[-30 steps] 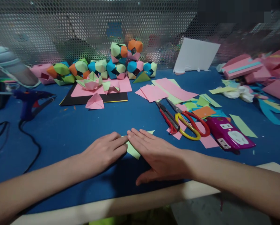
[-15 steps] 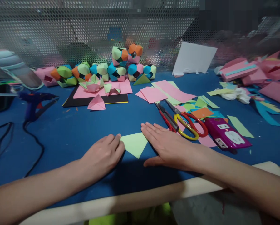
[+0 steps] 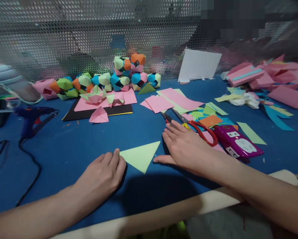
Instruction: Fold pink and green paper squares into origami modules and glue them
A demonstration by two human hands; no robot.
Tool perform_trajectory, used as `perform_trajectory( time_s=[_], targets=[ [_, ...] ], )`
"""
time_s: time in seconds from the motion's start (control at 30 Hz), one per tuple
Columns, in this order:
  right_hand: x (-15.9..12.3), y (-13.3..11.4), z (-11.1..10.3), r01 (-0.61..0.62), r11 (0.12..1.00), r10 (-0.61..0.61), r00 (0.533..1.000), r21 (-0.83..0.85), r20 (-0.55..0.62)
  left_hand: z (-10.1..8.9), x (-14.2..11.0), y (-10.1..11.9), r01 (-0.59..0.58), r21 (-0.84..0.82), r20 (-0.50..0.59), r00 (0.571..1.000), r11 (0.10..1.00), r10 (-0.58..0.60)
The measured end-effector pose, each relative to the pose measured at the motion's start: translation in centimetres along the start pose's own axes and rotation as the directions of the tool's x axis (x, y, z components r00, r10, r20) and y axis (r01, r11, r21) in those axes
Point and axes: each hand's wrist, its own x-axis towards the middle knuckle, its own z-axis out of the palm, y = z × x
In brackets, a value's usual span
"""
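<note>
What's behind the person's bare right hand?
Metal scissors with red and yellow handles, a slim dark-tipped tool and flat pink paper, all partly hidden. The blades and part of each handle show; the right hand covers the rest and the tool's rear.

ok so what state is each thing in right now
green paper: triangular, lying flat
left hand: curled closed at the paper's left corner
right hand: open, off the paper
scissors: set down, partly hidden by the right hand
glue gun: set down, on or off can't be told
white board: standing on edge
paper balls: assembled, two stacked on the row
</note>
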Motion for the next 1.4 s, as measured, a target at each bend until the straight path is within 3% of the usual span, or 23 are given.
perform_trajectory(
  time_s=[0.1, 0.27, 0.4, 0.5, 0.63, 0.77, 0.87, 0.93, 1.0, 1.07, 1.13, 1.27, 1.4],
  targets=[
    [0.3, 0.5, -0.9, 0.005, 0.998, -0.001, 0.998, 0.062, -0.058, 0.0, 0.0, 0.0, 0.018, -0.01, -0.011, 1.0, 1.0, -0.018],
    [1.0, 0.4, -0.4, 0.156, 0.954, -0.128, 0.984, 0.258, -0.121, 0.0, 0.3, -0.4, 0.049, -0.099, 0.004, 0.999, 0.994, -0.049],
    [1.9, 0.3, 1.4, 0.289, 0.883, -0.211, 0.948, 0.371, -0.238, 0.3, 0.8, -1.1, 0.143, -0.253, -0.005, 0.989, 0.957, -0.149],
    [2.5, 0.5, 2.6, 0.286, 0.859, -0.164, 0.94, 0.425, -0.3, 1.1, 1.0, -1.7, 0.207, -0.463, -0.022, 0.969, 0.862, -0.245],
    [2.8, 0.3, 2.6, 0.181, 0.755, 0.024, 0.953, 0.63, -0.302, 1.9, 1.2, -2.2, 0.338, -0.709, 0.091, 0.914, 0.619, -0.396],
    [2.6, -0.3, 1.4, -0.07, 0.405, 0.262, 0.964, 0.912, -0.043, 1.8, 1.6, -2.4, 0.433, -0.856, 0.222, 0.801, 0.281, -0.556],
    [2.6, -0.6, 0.8, -0.163, 0.184, 0.345, 0.934, 0.969, 0.092, 1.6, 2.1, -2.5, 0.368, -0.93, 0.254, 0.688, 0.025, -0.68],
    [2.7, -0.8, 0.6, -0.172, 0.108, 0.376, 0.919, 0.979, 0.12, 1.4, 2.4, -2.6, 0.304, -0.938, 0.327, 0.623, -0.165, -0.71],
    [2.8, -0.9, 0.4, -0.202, 0.056, 0.362, 0.917, 0.978, 0.169, 1.3, 2.7, -2.7, 0.268, -0.895, 0.446, 0.591, -0.357, -0.673],
    [2.8, -1.2, 0.2, -0.225, 0.018, 0.309, 0.928, 0.974, 0.208, 1.1, 2.9, -2.7, 0.258, -0.828, 0.54, 0.602, -0.497, -0.588],
    [2.8, -1.5, -0.1, -0.2, 0.004, 0.278, 0.941, 0.98, 0.191, 1.0, 3.0, -2.6, 0.261, -0.783, 0.577, 0.643, -0.565, -0.503],
    [3.0, -1.7, -0.1, -0.22, 0.034, 0.303, 0.932, 0.975, 0.199, 0.7, 2.9, -2.2, 0.268, -0.754, 0.568, 0.725, -0.6, -0.389],
    [3.2, -1.5, 0.5, -0.242, 0.037, 0.304, 0.927, 0.969, 0.22, 0.7, 2.8, -2.0, 0.289, -0.781, 0.532, 0.773, -0.554, -0.346]
  ],
)
